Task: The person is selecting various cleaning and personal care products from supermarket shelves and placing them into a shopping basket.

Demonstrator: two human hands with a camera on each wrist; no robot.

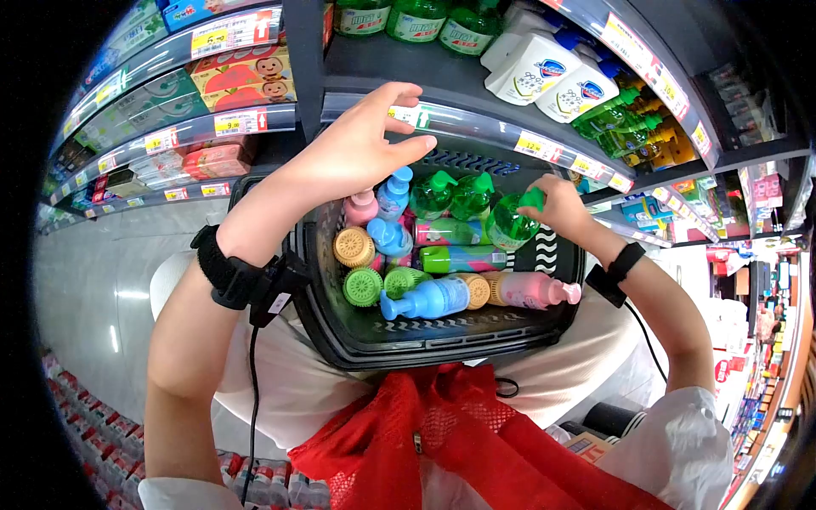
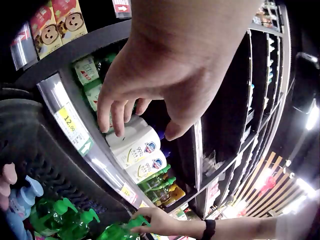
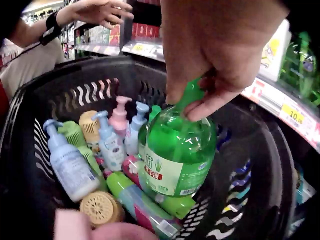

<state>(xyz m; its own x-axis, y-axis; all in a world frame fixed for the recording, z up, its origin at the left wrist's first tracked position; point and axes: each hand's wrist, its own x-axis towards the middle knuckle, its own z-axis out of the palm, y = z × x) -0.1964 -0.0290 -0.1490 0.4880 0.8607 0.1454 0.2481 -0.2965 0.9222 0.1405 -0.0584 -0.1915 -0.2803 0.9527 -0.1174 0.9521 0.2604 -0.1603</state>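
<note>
My right hand [image 1: 563,208] pinches the green pump head of a clear green hand soap bottle [image 3: 175,160], upright inside the right part of a black shopping basket [image 1: 340,333]. My left hand [image 1: 357,146] holds nothing, its fingers loosely bent over the basket's far rim, near the shelf edge. Beside the held bottle stand two more green pump bottles [image 1: 450,194]. Blue pump bottles [image 3: 111,142], a pink pump bottle [image 3: 120,116], green and pink cylinders [image 1: 463,258] and round slotted tan and green caps [image 1: 354,246] fill the left and near parts.
The basket sits at the person's lap, against a shelf [image 1: 399,68] with green bottles [image 1: 416,21] and white bottles [image 1: 537,76]. Price tags line the shelf edge [image 1: 476,136]. Another shelf unit [image 1: 183,119] with boxes stands left. Cables hang from both wrist cameras.
</note>
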